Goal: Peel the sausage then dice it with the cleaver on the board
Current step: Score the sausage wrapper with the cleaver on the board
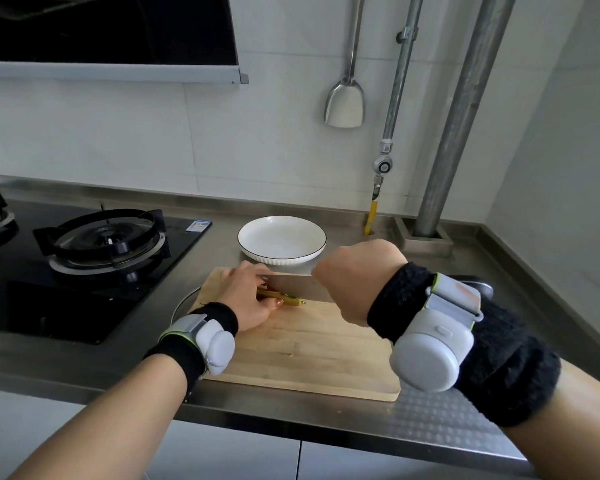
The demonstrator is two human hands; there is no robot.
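Blue label (pixel 199 225) illegible; left hand (pixel 248 299) holds sausage (pixel 290 300), right hand (pixel 354 275) cleaver (pixel 298 287).

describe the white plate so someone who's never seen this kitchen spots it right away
Find the steel counter right of the black gas hob, where a wooden cutting board lies near the front edge. Directly behind the board sits the plate. It is the only dish there: round, shallow, white and empty, with a thin dark rim line and a ribbed outer side.
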